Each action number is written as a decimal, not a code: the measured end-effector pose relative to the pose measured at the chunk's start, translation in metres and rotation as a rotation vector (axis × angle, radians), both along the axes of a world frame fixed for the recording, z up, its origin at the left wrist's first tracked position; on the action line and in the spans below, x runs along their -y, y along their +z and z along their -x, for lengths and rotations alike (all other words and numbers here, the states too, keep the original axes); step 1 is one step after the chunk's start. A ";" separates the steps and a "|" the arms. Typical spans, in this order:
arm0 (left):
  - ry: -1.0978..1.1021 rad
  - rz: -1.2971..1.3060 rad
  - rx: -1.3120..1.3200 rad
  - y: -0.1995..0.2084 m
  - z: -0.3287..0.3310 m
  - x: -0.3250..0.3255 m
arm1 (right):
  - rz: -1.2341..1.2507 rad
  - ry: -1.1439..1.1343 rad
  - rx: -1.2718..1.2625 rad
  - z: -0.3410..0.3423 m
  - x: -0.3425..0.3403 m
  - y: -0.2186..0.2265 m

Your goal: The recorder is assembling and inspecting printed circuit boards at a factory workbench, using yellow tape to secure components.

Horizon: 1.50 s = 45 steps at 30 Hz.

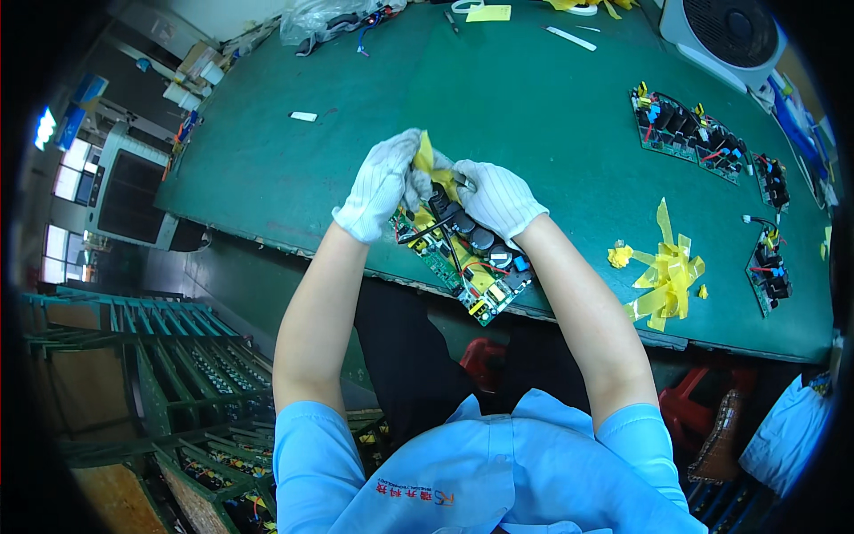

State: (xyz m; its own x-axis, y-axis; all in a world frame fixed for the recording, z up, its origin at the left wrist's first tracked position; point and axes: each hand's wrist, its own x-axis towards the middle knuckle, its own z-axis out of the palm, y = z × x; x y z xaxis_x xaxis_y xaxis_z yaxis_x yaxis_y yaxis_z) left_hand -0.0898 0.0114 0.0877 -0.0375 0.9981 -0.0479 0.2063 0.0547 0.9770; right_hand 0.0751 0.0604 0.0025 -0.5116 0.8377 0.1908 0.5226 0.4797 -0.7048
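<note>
A green circuit board (434,256) with black cylindrical capacitors, wires and yellow tape on it lies aslant at the table's near edge. Both my hands wear white gloves and meet at its far end. My left hand (375,185) is closed on a strip of yellow tape (424,153) that sticks up between the hands. With fingers bent in, my right hand (500,199) pinches the same tape from the other side, above the capacitors. The fingertips are partly hidden by the tape and gloves.
Right of my arm lies a heap of yellow tape strips (667,278) with a crumpled yellow piece (620,255). More circuit boards (685,129) stand at the far right, below a fan (729,31). A white-handled cutter (569,37) lies far back. Green racks (169,383) stand left of me.
</note>
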 end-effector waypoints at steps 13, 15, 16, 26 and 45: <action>-0.006 -0.030 0.036 -0.014 0.011 0.010 | -0.014 0.127 -0.007 0.012 -0.021 -0.016; -0.245 0.145 -0.149 -0.007 0.009 0.016 | 0.023 0.027 -0.034 0.012 -0.022 -0.019; -0.303 -0.246 -0.673 -0.018 0.013 0.023 | 0.027 0.054 -0.027 0.010 -0.023 -0.016; -0.054 0.140 -0.168 -0.001 0.006 0.014 | -0.036 0.047 -0.047 0.010 -0.014 -0.009; -0.441 -0.670 -1.097 -0.011 -0.002 0.041 | -0.050 0.033 -0.055 0.009 -0.015 -0.018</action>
